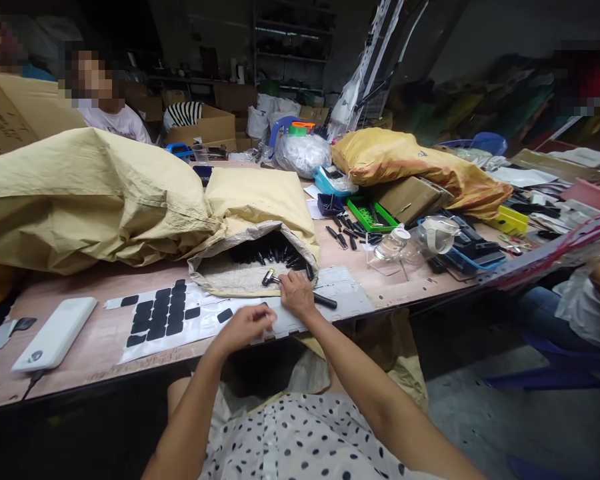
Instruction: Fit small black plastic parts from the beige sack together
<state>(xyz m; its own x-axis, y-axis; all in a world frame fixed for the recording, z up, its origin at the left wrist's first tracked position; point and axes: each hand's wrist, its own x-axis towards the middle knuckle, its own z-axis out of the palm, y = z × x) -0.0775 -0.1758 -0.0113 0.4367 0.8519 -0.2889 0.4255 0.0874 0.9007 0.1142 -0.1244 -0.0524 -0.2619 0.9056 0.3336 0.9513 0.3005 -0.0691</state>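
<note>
My right hand [296,293] is closed over the shaft of a small hammer [326,302] at the mouth of a sack. The hammer's metal head sticks out to the left of the fingers, and its black handle to the right. Beside it, my left hand [249,325] has its fingers curled in a pinch above the table edge; whatever they hold is too small to name. The open cream sack [260,190] lies on its side, with many black pointed pieces [275,252] inside. Under the hands is a grey board [347,290].
Left of the hands lies a white sheet with black rounded stickers [167,310], then a white power bank [55,333] with a cable. Further right are a green tray [373,215], loose black parts, a clear jar [393,243] and a yellow sack [410,157]. Other people sit nearby.
</note>
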